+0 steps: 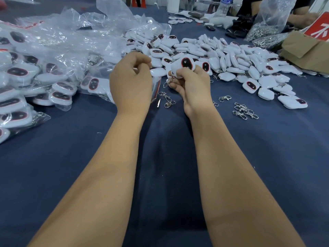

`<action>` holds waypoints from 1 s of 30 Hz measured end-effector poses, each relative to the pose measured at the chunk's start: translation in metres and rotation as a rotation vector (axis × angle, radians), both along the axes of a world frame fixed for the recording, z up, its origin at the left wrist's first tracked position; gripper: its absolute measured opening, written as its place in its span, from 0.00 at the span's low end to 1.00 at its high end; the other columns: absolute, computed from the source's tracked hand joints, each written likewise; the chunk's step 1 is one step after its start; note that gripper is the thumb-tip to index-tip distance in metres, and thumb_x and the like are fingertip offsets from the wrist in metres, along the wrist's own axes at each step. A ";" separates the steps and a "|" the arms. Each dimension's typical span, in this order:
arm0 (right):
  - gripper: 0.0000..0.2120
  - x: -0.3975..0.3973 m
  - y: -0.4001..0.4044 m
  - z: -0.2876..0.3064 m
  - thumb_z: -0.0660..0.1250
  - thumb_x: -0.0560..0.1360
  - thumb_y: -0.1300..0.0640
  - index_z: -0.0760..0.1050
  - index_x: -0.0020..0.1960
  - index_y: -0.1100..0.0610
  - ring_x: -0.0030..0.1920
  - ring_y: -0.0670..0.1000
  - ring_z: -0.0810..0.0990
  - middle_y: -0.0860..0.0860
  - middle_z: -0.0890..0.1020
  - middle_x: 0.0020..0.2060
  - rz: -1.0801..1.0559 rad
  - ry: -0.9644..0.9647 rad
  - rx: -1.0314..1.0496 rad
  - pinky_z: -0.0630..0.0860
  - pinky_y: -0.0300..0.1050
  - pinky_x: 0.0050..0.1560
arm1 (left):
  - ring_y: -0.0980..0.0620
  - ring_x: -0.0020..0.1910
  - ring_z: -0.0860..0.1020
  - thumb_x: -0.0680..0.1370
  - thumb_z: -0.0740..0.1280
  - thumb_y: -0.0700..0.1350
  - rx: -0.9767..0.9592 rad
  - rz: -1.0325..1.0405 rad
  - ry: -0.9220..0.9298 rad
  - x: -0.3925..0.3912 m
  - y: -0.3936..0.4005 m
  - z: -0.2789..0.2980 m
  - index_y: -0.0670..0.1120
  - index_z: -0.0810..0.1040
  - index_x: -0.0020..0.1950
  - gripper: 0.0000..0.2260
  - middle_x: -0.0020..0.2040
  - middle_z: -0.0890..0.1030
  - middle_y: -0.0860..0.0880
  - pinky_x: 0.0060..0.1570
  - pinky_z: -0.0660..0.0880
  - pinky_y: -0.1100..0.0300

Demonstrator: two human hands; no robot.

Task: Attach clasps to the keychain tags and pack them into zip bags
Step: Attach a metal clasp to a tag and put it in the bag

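Her right hand (191, 82) grips a white keychain tag (184, 65), its clasp (169, 82) dangling; the left hand (130, 77) pinches a zip bag (155, 90) above the blue table (160, 157).

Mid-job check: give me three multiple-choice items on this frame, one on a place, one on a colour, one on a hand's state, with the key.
1. Where do the bagged tags lie?
A. on the person's left
B. on the person's right
C. inside the cardboard box

2. What colour is the table cover?
A. red
B. dark blue
C. white

3. What is the right hand doing?
A. lying flat on the table
B. hanging idle
C. gripping a white keychain tag with a clasp dangling

Key: 1 A, the filled bags are heaped at left. 2 B, blue cloth shows between the arms. 3 C, fingers curl round the tag.
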State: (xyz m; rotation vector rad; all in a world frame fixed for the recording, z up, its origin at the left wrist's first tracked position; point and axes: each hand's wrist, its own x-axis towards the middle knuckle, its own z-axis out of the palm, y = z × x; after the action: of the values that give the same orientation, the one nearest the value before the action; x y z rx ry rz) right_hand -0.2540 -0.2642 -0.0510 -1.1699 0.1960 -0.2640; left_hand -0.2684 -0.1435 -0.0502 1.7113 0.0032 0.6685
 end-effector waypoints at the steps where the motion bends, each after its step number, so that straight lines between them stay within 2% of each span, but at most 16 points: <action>1: 0.12 0.000 0.000 0.000 0.60 0.76 0.71 0.66 0.38 0.58 0.30 0.49 0.74 0.54 0.74 0.34 0.003 -0.005 0.006 0.80 0.40 0.36 | 0.51 0.42 0.80 0.73 0.60 0.42 0.099 0.046 0.028 0.001 0.003 -0.001 0.55 0.78 0.44 0.10 0.44 0.83 0.56 0.45 0.78 0.52; 3: 0.11 0.000 0.001 0.000 0.58 0.76 0.72 0.66 0.39 0.59 0.31 0.49 0.76 0.54 0.74 0.34 0.011 -0.009 0.023 0.81 0.41 0.38 | 0.47 0.52 0.78 0.73 0.63 0.48 0.348 0.098 0.106 0.004 0.008 -0.003 0.52 0.78 0.50 0.09 0.47 0.81 0.54 0.51 0.75 0.52; 5: 0.11 -0.001 0.002 0.001 0.58 0.77 0.72 0.67 0.41 0.60 0.31 0.49 0.77 0.55 0.74 0.35 0.022 -0.013 0.041 0.81 0.42 0.39 | 0.43 0.61 0.71 0.72 0.66 0.54 0.652 0.130 0.200 0.007 0.007 -0.007 0.50 0.77 0.55 0.15 0.53 0.78 0.49 0.54 0.68 0.53; 7: 0.10 -0.001 0.004 0.002 0.57 0.77 0.72 0.67 0.41 0.60 0.31 0.48 0.77 0.55 0.74 0.35 0.032 -0.020 0.044 0.81 0.43 0.41 | 0.42 0.62 0.70 0.71 0.67 0.54 0.758 0.133 0.242 0.008 0.006 -0.009 0.49 0.78 0.55 0.15 0.55 0.77 0.47 0.55 0.68 0.52; 9: 0.10 -0.002 0.005 0.003 0.57 0.77 0.72 0.67 0.42 0.60 0.32 0.49 0.78 0.54 0.74 0.34 0.055 -0.033 0.034 0.82 0.44 0.43 | 0.43 0.59 0.74 0.72 0.66 0.49 0.666 0.131 0.232 0.009 0.008 -0.007 0.50 0.81 0.51 0.10 0.54 0.79 0.46 0.51 0.73 0.51; 11: 0.09 -0.003 0.007 0.003 0.57 0.77 0.73 0.67 0.44 0.61 0.37 0.53 0.80 0.55 0.75 0.34 0.112 -0.071 0.009 0.83 0.45 0.45 | 0.46 0.51 0.78 0.73 0.64 0.45 0.516 0.144 0.182 0.007 0.008 -0.005 0.51 0.83 0.48 0.09 0.51 0.81 0.47 0.46 0.75 0.53; 15: 0.08 -0.004 0.013 0.001 0.61 0.75 0.74 0.71 0.46 0.63 0.42 0.57 0.81 0.62 0.79 0.42 0.203 -0.110 -0.121 0.83 0.46 0.49 | 0.49 0.47 0.81 0.75 0.63 0.42 0.302 0.142 0.101 0.004 0.007 -0.001 0.49 0.84 0.50 0.10 0.48 0.84 0.50 0.47 0.75 0.57; 17: 0.08 -0.004 0.015 -0.002 0.63 0.74 0.74 0.73 0.48 0.63 0.41 0.55 0.82 0.62 0.80 0.42 0.206 -0.104 -0.214 0.83 0.46 0.49 | 0.50 0.47 0.80 0.75 0.63 0.42 0.334 0.154 0.117 0.006 0.010 -0.002 0.51 0.84 0.50 0.10 0.49 0.84 0.50 0.44 0.74 0.57; 20: 0.08 -0.003 0.015 -0.006 0.67 0.72 0.72 0.74 0.46 0.61 0.35 0.49 0.79 0.55 0.80 0.36 0.191 -0.085 -0.385 0.80 0.43 0.41 | 0.49 0.48 0.78 0.72 0.63 0.46 0.510 0.136 0.182 0.006 0.008 -0.005 0.54 0.81 0.48 0.09 0.48 0.82 0.52 0.39 0.71 0.56; 24: 0.08 -0.002 0.013 -0.011 0.72 0.72 0.67 0.75 0.46 0.59 0.38 0.50 0.79 0.57 0.81 0.39 0.162 -0.045 -0.459 0.77 0.45 0.42 | 0.45 0.55 0.76 0.71 0.65 0.47 0.603 0.059 0.243 0.009 0.008 -0.008 0.51 0.80 0.55 0.13 0.52 0.80 0.49 0.46 0.75 0.52; 27: 0.07 -0.002 0.014 -0.012 0.75 0.72 0.62 0.76 0.45 0.58 0.39 0.49 0.77 0.54 0.81 0.39 0.135 -0.045 -0.545 0.78 0.49 0.45 | 0.43 0.61 0.73 0.71 0.67 0.46 0.651 0.101 0.224 0.013 0.011 -0.012 0.45 0.79 0.58 0.16 0.59 0.75 0.44 0.49 0.68 0.58; 28: 0.07 -0.002 0.014 -0.012 0.75 0.71 0.61 0.77 0.44 0.57 0.37 0.46 0.77 0.51 0.81 0.37 0.132 -0.055 -0.569 0.77 0.47 0.44 | 0.42 0.62 0.71 0.71 0.68 0.46 0.645 0.119 0.229 0.013 0.012 -0.012 0.43 0.79 0.58 0.17 0.61 0.72 0.43 0.49 0.66 0.59; 30: 0.07 -0.002 0.014 -0.012 0.76 0.70 0.62 0.78 0.41 0.56 0.31 0.40 0.74 0.44 0.78 0.30 0.129 -0.087 -0.620 0.74 0.36 0.37 | 0.43 0.62 0.71 0.71 0.70 0.45 0.634 0.130 0.260 0.013 0.014 -0.011 0.42 0.80 0.56 0.15 0.61 0.70 0.42 0.49 0.65 0.60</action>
State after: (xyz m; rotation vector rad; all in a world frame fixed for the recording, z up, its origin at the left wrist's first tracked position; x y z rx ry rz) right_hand -0.2564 -0.2504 -0.0630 -1.7741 -0.0464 -0.2694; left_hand -0.2553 -0.1297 -0.0617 2.4181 0.0940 0.5684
